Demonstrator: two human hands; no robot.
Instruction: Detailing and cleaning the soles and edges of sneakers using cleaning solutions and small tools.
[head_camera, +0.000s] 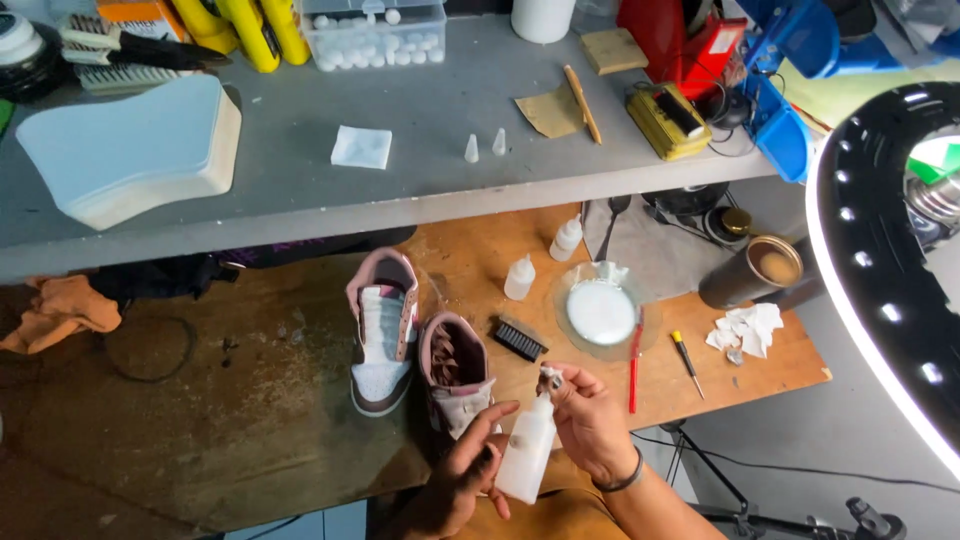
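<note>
Head view: left hand (462, 478) grips the white squeeze bottle (527, 448) upright while right hand (590, 420) pinches its cap (551, 377); best steadied over the counter (250, 400)

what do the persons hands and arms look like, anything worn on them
Both hands are bare, without gloves or visible rings. The right hand has a thin dark band around the wrist, and its forearm is bare with no sleeve. The left hand shows nothing worn on it.
</note>
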